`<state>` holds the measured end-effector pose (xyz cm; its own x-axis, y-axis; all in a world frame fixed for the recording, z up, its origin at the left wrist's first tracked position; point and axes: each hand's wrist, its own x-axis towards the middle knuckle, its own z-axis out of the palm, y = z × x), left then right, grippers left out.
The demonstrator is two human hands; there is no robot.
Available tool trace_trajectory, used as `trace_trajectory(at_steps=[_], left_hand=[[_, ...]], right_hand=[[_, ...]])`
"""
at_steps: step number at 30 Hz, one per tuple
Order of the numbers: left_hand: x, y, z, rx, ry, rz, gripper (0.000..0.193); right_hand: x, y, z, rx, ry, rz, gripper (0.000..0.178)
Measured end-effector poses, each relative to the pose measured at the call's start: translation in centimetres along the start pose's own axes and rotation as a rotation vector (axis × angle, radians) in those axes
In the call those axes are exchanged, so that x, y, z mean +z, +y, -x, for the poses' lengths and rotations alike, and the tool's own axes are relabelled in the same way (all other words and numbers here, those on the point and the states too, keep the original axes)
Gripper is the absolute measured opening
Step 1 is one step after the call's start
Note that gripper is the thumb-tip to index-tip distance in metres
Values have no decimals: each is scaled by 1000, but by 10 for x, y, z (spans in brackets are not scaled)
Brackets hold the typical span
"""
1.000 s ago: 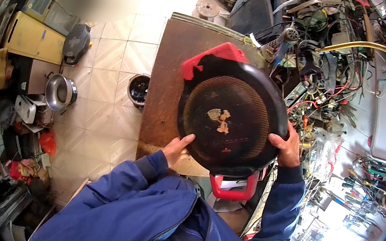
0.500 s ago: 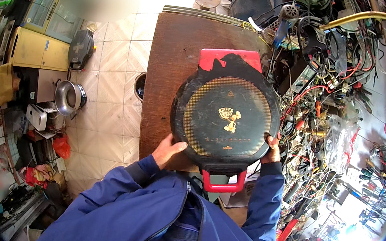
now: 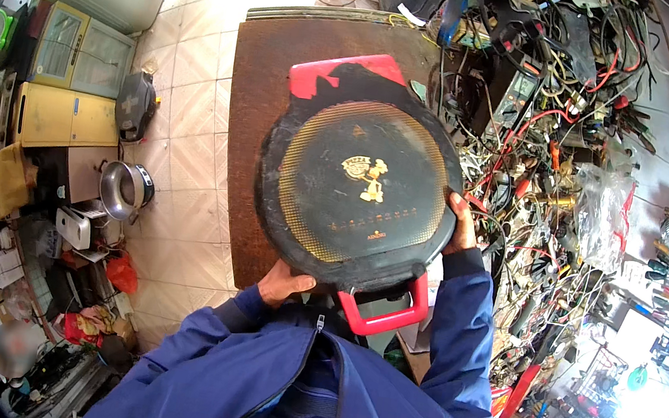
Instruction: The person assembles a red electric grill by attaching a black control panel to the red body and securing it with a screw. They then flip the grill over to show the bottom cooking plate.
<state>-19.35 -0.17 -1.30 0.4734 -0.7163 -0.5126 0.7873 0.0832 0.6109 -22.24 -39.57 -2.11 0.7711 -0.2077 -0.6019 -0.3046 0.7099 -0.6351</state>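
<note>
A round electric griddle (image 3: 355,246) with a black lid lies closed in front of me, over the brown table. Yellow dotted bands and a small cartoon figure decorate its worn top. The red front handle (image 3: 384,314) points toward my body, and a red hinge cover (image 3: 380,66), partly blackened, is at the far side. My left hand (image 3: 283,285) grips the near left rim, thumb on top. On the right rim, my right hand (image 3: 462,227) is closed with its thumb up along the edge. The fingers beneath are hidden, and I cannot tell whether the griddle rests on the table.
The wooden table (image 3: 258,113) extends beyond the griddle. Tangled wires, tools and a meter (image 3: 517,94) crowd the right side. Left, across the tiled floor (image 3: 182,136), stand a yellow cabinet (image 3: 66,110), a metal pot (image 3: 121,192) and a black appliance (image 3: 137,106).
The view has shifted and turned. In it, the griddle sits farther left and is turned a little anticlockwise, its hinge side swung left. Both hands keep their hold on the rim.
</note>
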Motion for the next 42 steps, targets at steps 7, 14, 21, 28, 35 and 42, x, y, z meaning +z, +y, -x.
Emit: trace_trajectory(at_steps=[7, 14, 21, 28, 35, 42], left_hand=[[-18, -33, -4, 123, 243, 149, 84], [9, -12, -7, 198, 416, 249, 72], [25, 9, -3, 170, 369, 252, 67], [32, -25, -15, 177, 364, 267, 74], [53, -40, -31, 159, 450, 209, 79], [50, -37, -47, 233, 483, 227, 80]], right_hand=[[1, 36, -14, -14, -10, 50, 67], [-14, 30, 4, -191, 112, 691, 54], [-6, 45, 65, -655, -22, 1883, 34], [-25, 56, 108, -570, -214, 2044, 19], [8, 106, 120, -726, -93, 1290, 49], [-52, 123, 116, -592, -101, 1972, 43]])
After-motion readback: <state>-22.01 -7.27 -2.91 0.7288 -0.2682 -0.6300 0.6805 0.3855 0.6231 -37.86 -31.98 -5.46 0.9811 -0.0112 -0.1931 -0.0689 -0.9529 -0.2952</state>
